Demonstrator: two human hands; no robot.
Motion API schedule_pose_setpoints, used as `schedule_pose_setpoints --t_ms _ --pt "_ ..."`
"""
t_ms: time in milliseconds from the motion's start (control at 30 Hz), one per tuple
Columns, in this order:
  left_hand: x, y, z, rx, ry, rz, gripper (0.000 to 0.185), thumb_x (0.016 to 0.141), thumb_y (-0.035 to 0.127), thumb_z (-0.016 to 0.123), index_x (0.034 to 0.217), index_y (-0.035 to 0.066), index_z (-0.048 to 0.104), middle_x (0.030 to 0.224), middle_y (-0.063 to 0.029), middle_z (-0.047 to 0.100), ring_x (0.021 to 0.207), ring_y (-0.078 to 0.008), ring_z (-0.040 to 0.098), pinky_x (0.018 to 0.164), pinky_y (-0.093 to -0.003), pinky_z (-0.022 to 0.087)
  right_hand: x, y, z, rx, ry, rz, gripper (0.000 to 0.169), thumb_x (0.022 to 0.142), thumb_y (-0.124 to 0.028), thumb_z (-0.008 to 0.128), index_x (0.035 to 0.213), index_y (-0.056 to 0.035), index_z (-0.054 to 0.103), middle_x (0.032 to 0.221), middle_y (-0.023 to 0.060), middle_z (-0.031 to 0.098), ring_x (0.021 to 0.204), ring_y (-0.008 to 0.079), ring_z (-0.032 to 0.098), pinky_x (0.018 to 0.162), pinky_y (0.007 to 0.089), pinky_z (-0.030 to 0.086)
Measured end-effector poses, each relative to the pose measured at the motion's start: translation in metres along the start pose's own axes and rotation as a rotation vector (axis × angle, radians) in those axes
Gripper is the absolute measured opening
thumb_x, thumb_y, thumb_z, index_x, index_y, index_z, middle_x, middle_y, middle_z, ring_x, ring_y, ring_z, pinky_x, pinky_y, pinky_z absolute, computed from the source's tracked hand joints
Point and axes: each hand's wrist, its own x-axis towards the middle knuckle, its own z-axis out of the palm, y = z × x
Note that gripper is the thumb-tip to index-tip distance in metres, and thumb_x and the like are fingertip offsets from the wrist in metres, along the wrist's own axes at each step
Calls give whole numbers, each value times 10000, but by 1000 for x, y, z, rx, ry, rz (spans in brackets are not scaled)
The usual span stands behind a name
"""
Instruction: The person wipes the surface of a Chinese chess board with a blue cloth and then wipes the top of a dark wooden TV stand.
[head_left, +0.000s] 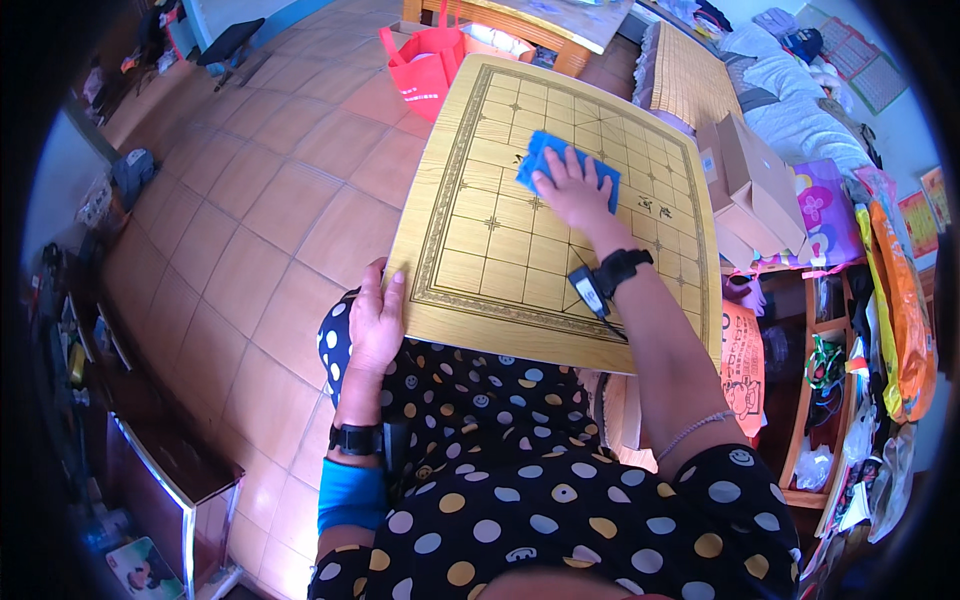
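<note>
A wooden xiangqi board (465, 277) lies face up before me, its near edge over my lap. My left hand (377, 315) grips the board's left edge near the closest corner, the thumb on top. With fingers spread, my right hand (574, 187) presses a folded blue cloth (534, 161) onto the middle of the board, over part of the printed characters. Both wrists wear black straps, and a small device on a cable hangs from the right one over the board. What supports the board is hidden.
Beyond the board stand a red bag (427, 64) and a wooden table (525, 22). On the right are an open cardboard box (757, 187), a wooden shelf unit (806, 495) with bags, and a bamboo mat (690, 75). A dark glass-topped cabinet (169, 465) stands at lower left.
</note>
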Motion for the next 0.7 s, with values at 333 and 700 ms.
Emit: schedule_pose_setpoints --t_ms 333,700 --pt "-1 5 -6 150 -5 -24 482 1028 447 446 1358 100 497 985 -248 707 977 -405 677 862 -467 511 -176 -14 4 -45 81 -601 633 965 -526 509 1519 -238 406 1621 116 279 1489 385 208 1179 621 90" --pt "-3 3 -8 124 -11 19 441 1038 432 434 1314 96 512 953 -227 710 944 -392 684 834 -464 521 -183 -1 -9 -64 -47 -701 616 971 -498 507 1525 -251 400 1625 99 277 1487 377 219 1187 603 92"
